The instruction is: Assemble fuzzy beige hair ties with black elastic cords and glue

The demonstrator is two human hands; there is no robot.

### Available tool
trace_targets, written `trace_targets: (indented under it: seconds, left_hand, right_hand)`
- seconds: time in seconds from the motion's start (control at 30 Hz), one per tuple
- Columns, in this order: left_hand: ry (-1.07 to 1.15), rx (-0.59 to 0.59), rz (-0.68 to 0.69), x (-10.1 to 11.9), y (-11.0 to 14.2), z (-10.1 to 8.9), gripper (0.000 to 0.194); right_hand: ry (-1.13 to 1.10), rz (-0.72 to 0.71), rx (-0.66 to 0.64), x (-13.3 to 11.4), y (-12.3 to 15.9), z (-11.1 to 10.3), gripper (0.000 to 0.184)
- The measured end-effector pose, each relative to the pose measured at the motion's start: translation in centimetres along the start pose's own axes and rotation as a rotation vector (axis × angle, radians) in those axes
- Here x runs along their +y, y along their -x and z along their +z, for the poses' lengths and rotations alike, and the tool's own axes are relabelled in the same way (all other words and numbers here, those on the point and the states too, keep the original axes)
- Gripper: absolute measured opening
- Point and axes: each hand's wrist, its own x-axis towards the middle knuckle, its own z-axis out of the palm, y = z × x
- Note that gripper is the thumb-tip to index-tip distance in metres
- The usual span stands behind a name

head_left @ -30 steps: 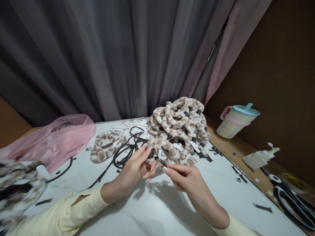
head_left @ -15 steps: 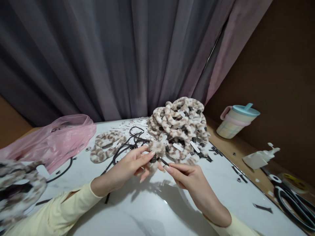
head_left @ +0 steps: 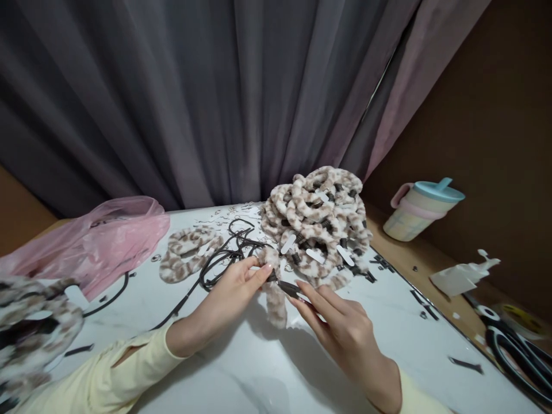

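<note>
My left hand (head_left: 245, 282) is closed in a pinch on a fuzzy brown-and-white plush ring (head_left: 276, 310), near a black cord wrapping (head_left: 271, 276) around it. The lower part of the ring hangs below my fingertips. Opposite it, my right hand (head_left: 336, 322) grips a dark, narrow, pointed piece (head_left: 290, 288) between thumb and fingers. Its tip touches or nearly touches the black wrapping; whether it is a cord end or a small tool I cannot tell. Long black cords (head_left: 233, 253) lie in loops just behind my left hand.
A pile of similar plush rings (head_left: 314, 224) with white tags stands behind my hands. Another ring (head_left: 190, 250) and a pink plastic bag (head_left: 125, 233) lie left. At the right are cord scraps (head_left: 466, 364), a tumbler (head_left: 420, 213), a white bottle (head_left: 459, 276) and black-handled scissors (head_left: 513, 362).
My right hand has turned and drawn slightly back, and more of the dark piece shows. More of the held ring hangs in view below my left hand. The view has shifted slightly.
</note>
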Motion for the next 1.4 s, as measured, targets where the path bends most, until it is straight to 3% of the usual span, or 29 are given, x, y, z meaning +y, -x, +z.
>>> trace_targets:
  seconds: [0.23, 0.4, 0.5, 0.67, 0.77, 1.0, 1.2, 1.4]
  left_hand:
    - [0.154, 0.038, -0.019, -1.1, -0.1, 0.5, 0.033]
    - [0.247, -0.019, -0.060, -1.3, -0.2, 0.4, 0.036]
    - [0.264, 0.002, -0.052, -1.2, -0.3, 0.2, 0.034]
    - [0.246, 0.013, -0.035, -0.8, -0.3, 0.0, 0.031]
    - [0.175, 0.024, -0.001, -0.7, -0.2, 0.0, 0.030]
    - [0.054, 0.084, 0.041, -0.8, 0.0, 0.0, 0.029]
    - [0.051, 0.060, 0.044, -0.8, 0.0, 0.1, 0.031]
    - [0.058, 0.056, 0.039, -0.9, 0.1, 0.1, 0.032]
  right_hand:
    - [0.110, -0.060, -0.004, -0.5, -0.7, -0.1, 0.022]
    - [0.032, -0.029, -0.038, -0.3, -0.8, -0.2, 0.023]
    - [-0.148, 0.110, -0.065, 0.0, -0.7, -0.2, 0.024]
    - [-0.418, 0.521, -0.146, 0.3, -0.9, -0.6, 0.026]
    - [-0.537, 0.637, -0.153, 0.2, -1.1, -0.8, 0.025]
    - [-0.493, 0.564, -0.127, -0.1, -1.2, -0.6, 0.028]
    - [-0.406, 0.456, -0.068, -0.3, -1.1, -0.5, 0.027]
    - [-0.394, 0.440, -0.054, -0.4, -1.0, -0.5, 0.027]
